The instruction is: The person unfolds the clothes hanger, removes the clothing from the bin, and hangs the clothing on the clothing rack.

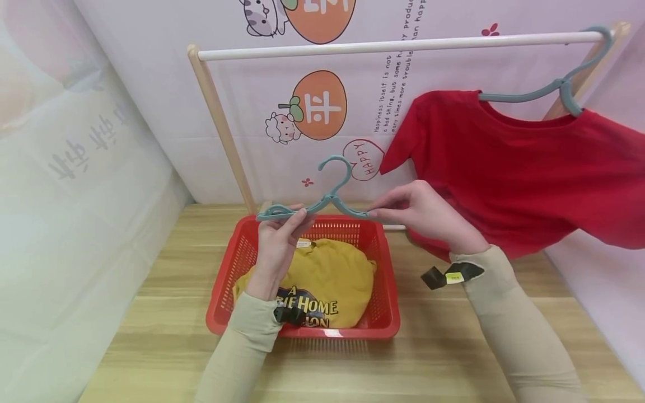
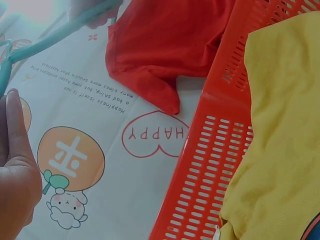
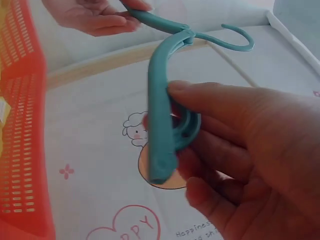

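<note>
A blue-green folding clothes hanger (image 1: 331, 197) is held up over the basket, its hook pointing upward. My left hand (image 1: 281, 243) pinches its left arm between thumb and fingers. At the right arm's end, my right hand (image 1: 425, 215) grips with thumb and fingertips; the right wrist view shows the hanger's arm (image 3: 159, 110) close up beside the thumb. Below lies a crumpled yellow T-shirt (image 1: 342, 274) with printed lettering, inside a red plastic basket (image 1: 342, 332). My left forearm covers part of the basket and shirt.
Behind the basket stands a clothes rack with a white rail (image 1: 322, 49) and wooden posts. At its right end a red T-shirt (image 1: 504, 168) hangs on a matching hanger (image 1: 529, 95). A printed wall covering backs the wooden tabletop (image 1: 166, 313).
</note>
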`<state>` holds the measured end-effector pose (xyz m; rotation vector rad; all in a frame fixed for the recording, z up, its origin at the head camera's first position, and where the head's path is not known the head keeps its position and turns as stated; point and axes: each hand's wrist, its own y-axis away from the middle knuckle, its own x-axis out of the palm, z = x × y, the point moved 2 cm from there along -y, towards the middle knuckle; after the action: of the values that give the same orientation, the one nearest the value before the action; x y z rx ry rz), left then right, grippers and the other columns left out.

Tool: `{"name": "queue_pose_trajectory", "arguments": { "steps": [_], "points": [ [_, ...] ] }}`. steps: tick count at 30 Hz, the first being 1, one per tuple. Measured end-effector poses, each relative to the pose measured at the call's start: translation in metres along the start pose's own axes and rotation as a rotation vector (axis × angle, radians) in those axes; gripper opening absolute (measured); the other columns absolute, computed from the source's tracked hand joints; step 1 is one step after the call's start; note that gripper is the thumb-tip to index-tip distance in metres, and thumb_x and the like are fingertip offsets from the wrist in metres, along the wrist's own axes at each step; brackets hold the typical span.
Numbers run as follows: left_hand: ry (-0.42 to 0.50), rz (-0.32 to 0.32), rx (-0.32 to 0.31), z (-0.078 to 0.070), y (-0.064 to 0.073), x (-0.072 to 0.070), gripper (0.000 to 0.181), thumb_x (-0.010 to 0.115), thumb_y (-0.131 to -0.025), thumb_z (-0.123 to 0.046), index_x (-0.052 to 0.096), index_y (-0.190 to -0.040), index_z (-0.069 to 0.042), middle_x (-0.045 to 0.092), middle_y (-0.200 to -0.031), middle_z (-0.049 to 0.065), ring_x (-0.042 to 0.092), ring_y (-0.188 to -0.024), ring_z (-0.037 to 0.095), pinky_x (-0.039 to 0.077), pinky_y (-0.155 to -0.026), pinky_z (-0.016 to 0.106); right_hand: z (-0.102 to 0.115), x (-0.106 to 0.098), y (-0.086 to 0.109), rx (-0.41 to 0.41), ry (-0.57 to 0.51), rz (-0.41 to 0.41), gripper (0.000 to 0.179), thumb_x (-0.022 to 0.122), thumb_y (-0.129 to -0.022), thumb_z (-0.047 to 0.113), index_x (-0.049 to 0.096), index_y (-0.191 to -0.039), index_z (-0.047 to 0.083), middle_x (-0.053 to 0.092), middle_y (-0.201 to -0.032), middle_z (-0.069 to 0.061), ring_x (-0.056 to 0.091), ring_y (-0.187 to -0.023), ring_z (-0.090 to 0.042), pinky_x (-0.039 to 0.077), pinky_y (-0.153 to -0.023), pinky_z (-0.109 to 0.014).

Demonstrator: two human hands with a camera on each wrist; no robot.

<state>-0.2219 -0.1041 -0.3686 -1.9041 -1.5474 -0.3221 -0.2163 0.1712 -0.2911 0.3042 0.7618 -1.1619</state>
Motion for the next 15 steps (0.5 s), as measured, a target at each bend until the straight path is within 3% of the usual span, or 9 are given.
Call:
{"name": "queue_pose_trajectory", "arguments": {
  "steps": [7, 15],
  "points": [
    [-0.016, -0.008, -0.005, 0.0008, 0.0009, 0.0000, 0.014, 0.066, -0.096, 0.005, 0.076, -0.106, 0.000, 0.077, -0.098, 0.010, 0.074, -0.094, 0.023, 0.056, -0.092, 0.041, 0.0033, -0.0019, -0.0020, -0.016, 0.050, 0.056, 0.018, 0.082, -0.089, 0.025, 0.081, -0.106, 0.018, 0.074, -0.087, 0.006, 0.068, -0.076, -0.018, 0.060, -0.074, -0.038],
    [-0.039, -0.005, 0.005, 0.0009, 0.0007, -0.0008, 0.014, 0.066, -0.096, 0.005, 0.076, -0.105, 0.001, 0.077, -0.098, 0.010, 0.074, -0.095, 0.023, 0.056, -0.093, 0.041, 0.0020, -0.0040, 0.0002, 0.004, 0.072, -0.027, 0.021, 0.081, -0.090, 0.029, 0.081, -0.107, 0.017, 0.075, -0.089, 0.005, 0.069, -0.076, -0.017, 0.060, -0.074, -0.034]
  ]
}}
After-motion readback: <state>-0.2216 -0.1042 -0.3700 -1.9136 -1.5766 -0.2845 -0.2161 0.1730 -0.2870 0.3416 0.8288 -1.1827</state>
